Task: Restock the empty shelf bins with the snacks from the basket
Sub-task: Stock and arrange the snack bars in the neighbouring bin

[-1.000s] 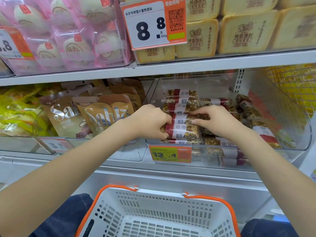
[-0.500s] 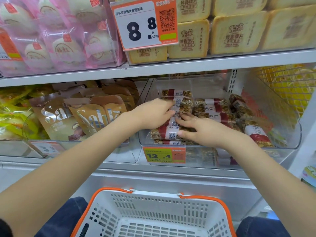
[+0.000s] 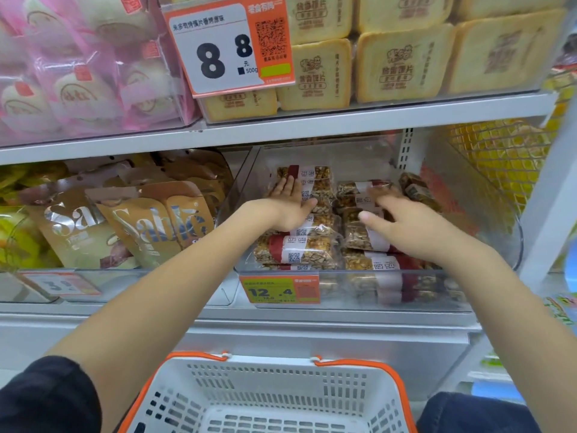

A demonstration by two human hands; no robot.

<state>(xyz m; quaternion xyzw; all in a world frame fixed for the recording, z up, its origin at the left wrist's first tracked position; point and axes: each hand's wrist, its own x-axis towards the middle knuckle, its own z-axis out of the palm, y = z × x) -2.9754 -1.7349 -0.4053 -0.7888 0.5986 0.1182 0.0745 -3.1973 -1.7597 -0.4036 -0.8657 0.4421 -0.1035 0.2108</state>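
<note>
The white shelving [image 3: 312, 123] fills most of the frame, its upper shelf board running across just above the middle. On it, at upper left, stand pink-wrapped buns [image 3: 78, 76]; at upper right sit stacked toast-shaped cracker packs [image 3: 402, 62], with an orange price tag reading 8.8 [image 3: 229, 45] hanging in front of them. Below the board, at left of centre, brown Sablé pouches [image 3: 156, 223] lean in their bin. At centre right is the clear plastic shelf bin [image 3: 352, 151], an orange 12.4 price label [image 3: 279, 287] on its front wall. Inside it lie the nut brittle bars [image 3: 296, 250], wrapped in clear film with red and white bands, in two rows from front to back. At the bottom centre of the frame is the white basket with orange rim [image 3: 268, 395]; the part in view holds no snacks. The left hand [image 3: 290, 203] lies flat on the left row of bars, fingers straight and pressed together, reaching toward the back of the bin. The right hand [image 3: 402, 221] rests on the right row, thumb held out to the side; its fingers are blurred, so I cannot tell how they lie.
</note>
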